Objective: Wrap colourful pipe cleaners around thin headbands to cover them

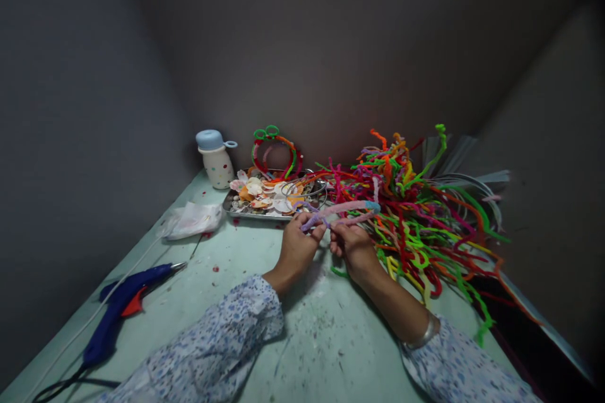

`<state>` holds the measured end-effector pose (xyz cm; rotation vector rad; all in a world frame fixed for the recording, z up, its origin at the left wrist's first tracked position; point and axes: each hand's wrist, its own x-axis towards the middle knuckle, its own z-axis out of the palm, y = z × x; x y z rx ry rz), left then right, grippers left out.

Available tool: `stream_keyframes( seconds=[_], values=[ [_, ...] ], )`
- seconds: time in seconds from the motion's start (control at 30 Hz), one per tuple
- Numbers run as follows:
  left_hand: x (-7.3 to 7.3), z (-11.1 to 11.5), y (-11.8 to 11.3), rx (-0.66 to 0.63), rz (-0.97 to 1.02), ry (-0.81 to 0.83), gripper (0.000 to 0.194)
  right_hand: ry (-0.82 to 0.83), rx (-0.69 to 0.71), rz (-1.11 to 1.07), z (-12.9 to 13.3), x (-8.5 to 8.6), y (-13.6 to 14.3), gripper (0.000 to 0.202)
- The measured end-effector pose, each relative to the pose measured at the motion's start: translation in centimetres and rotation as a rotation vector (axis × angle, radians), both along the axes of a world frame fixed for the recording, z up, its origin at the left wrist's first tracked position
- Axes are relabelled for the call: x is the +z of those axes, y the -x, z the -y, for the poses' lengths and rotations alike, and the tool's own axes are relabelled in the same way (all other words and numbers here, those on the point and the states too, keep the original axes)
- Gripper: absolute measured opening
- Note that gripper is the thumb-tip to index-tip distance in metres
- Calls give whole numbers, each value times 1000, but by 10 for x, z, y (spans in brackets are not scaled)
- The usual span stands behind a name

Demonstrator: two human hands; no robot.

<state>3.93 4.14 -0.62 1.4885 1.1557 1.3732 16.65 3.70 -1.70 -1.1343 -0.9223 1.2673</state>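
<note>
Both hands (300, 245) pinched onto pink-lilac fuzzy band (347, 207); long axis sideways, blue bend (373, 206) pointing right.

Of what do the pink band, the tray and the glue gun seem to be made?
Pink band: matt chenille, probably synthetic, by its fuzzy look; core hidden.
Tray: shiny metal, perhaps steel, by its bright, reflecting rim.
Glue gun: blue body likely smooth plastic, by its moulded shape; silvery tip looks metallic.
</note>
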Motion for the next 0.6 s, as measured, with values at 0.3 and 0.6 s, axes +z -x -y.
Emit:
stream_keyframes(
  seconds=[0.3,0.6],
  values=[
    [0,0,3,-10,-138,-153,8,10,17,-2,0,1,2,28],
    [6,3,4,-16,-165,-191,9,-4,13,-1,-2,-2,0,32]
  ],
)
